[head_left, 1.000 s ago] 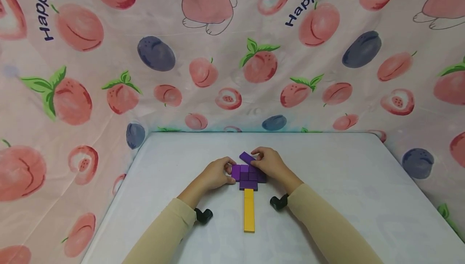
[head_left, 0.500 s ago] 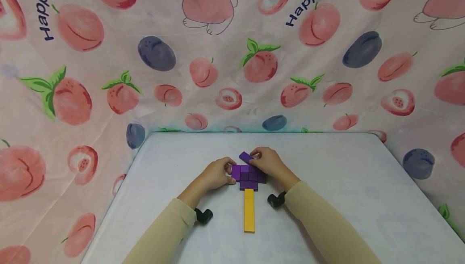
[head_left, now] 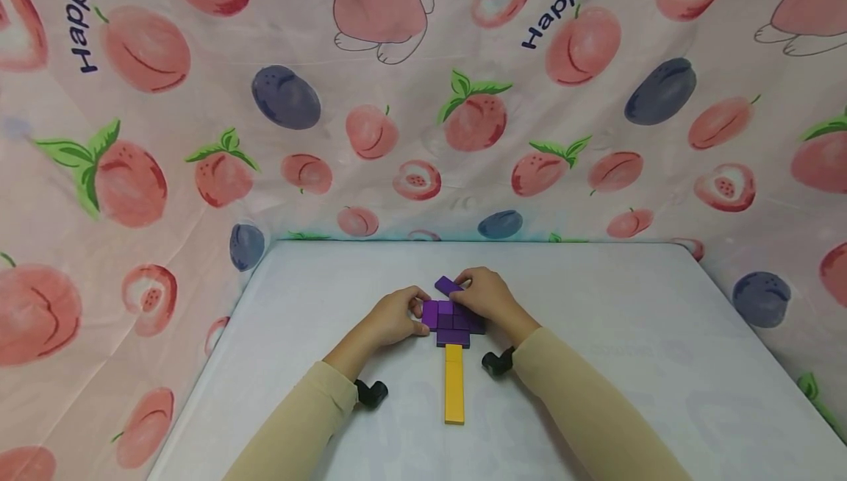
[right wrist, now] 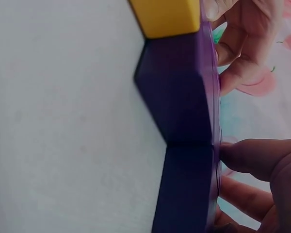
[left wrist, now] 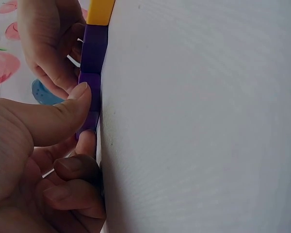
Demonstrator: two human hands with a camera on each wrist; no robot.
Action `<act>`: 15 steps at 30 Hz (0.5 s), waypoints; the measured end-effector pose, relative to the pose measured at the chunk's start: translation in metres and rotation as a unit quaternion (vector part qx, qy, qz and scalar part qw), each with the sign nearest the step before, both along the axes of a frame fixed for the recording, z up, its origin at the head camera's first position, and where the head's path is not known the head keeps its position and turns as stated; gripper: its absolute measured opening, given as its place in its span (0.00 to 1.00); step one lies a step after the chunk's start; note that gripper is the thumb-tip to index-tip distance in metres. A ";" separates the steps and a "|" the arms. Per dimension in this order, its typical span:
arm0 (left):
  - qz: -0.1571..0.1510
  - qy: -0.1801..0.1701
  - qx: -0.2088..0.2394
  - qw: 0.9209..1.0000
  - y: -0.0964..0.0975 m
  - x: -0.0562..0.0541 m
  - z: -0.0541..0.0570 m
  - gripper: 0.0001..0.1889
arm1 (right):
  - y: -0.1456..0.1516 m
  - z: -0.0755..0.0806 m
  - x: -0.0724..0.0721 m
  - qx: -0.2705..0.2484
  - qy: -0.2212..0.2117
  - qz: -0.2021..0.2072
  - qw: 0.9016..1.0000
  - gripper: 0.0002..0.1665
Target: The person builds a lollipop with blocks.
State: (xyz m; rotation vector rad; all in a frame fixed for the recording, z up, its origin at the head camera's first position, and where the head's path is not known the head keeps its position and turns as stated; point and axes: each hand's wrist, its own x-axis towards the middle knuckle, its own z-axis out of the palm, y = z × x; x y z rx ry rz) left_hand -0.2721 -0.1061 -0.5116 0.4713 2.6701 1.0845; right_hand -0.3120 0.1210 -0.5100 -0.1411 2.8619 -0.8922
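Several flat purple blocks (head_left: 453, 337) lie fitted together on the white table, above a long yellow strip (head_left: 454, 385). My left hand (head_left: 393, 315) holds the left-end purple block (head_left: 429, 315) between thumb and index finger; in the left wrist view the thumb (left wrist: 63, 116) presses its near side. At the back of the cluster, a slanted purple block (head_left: 447, 285) sticks out to the upper left, and my right hand (head_left: 491, 296) pinches it with thumb and fingers. That hand covers part of the cluster's right side. In the right wrist view the thumb (right wrist: 247, 154) touches the purple top surface.
The white table (head_left: 615, 319) extends around the blocks on all sides. A fruit-print cloth (head_left: 423, 98) hangs behind and beside it. Black wrist cameras (head_left: 372, 393) sit under both sleeves, close to the tabletop.
The right forearm and its wrist camera have shifted slightly left, and the right hand a touch with them, nudging the slanted block slightly left. The left hand stays in place.
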 end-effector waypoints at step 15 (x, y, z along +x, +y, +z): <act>-0.001 0.002 -0.004 1.000 -0.001 -0.003 -0.004 0.29 | -0.005 0.002 0.001 0.013 0.004 -0.005 1.000 0.20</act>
